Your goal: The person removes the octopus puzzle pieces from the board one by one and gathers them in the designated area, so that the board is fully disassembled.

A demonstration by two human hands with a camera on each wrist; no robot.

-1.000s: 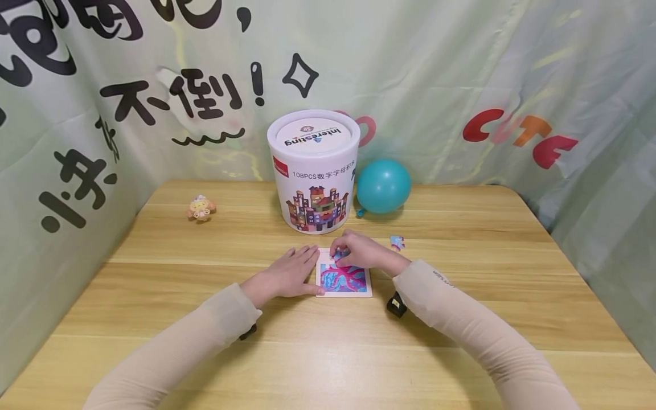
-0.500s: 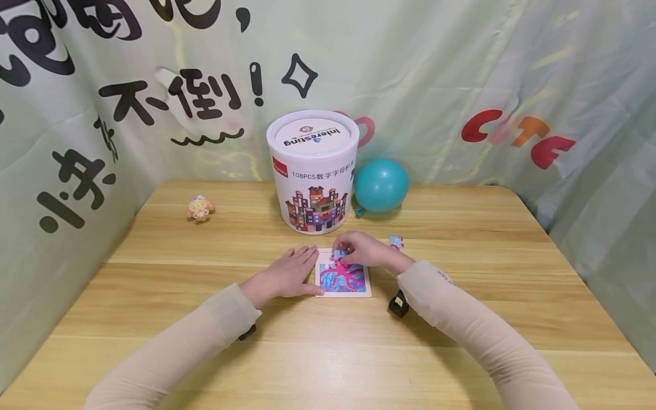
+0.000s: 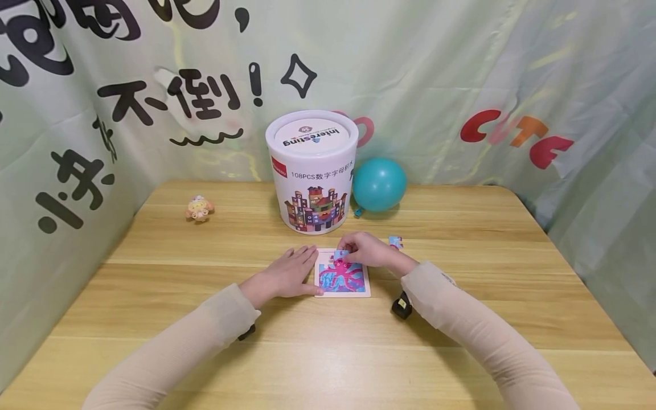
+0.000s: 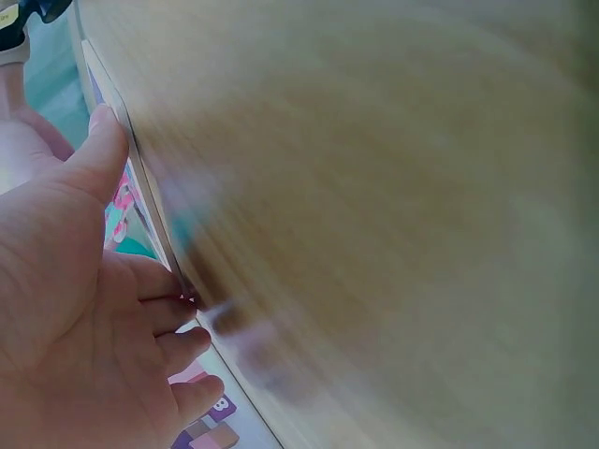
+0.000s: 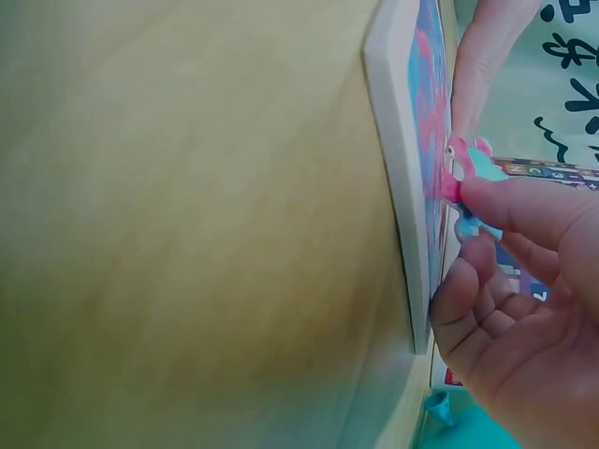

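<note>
Printed cloth [image 3: 410, 85] backs your bench [image 3: 328, 364], bearing one tub [image 3: 314, 171], one balloon [image 3: 380, 185], one toy [image 3: 199, 209]. Your left hand [image 3: 291, 274] lies spread, touching one puzzle board [image 3: 344, 295]; your right hand [image 3: 366, 249] pinches one puzzle piece [image 5: 485, 161] over it, hiding the board's far right corner. One loose piece [image 3: 395, 241] lies just beside that hand. Your right wrist view cuts off the balloon.

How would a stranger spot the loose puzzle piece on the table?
Find the big white tub, then the teal balloon beside it. In front of the balloon, near the right hand, lies a small blue-and-pink puzzle piece. Unlike the pinched piece in that hand, it lies loose on the table.
</note>
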